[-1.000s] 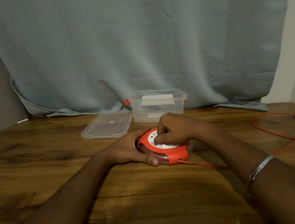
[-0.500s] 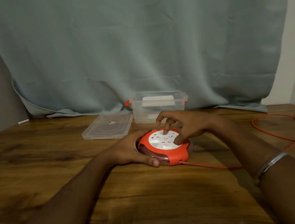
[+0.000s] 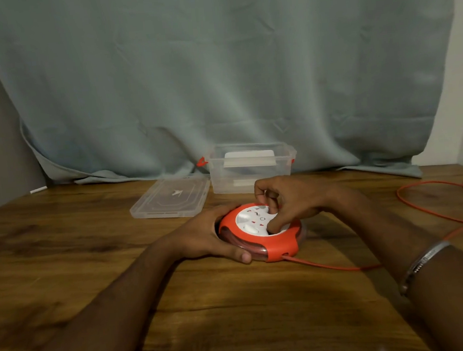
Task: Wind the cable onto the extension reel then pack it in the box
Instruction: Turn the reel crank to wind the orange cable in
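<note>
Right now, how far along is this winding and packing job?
Early on. Done: the box stands open, its lid beside it. In hand: the left hand steadies the reel while the right hand works its white centre. Left: loose cable to wind, then packing.

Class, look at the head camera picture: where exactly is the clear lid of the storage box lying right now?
The clear lid lies flat on the wooden table, left of centre, just left of the open clear box and beyond the left hand.
</note>
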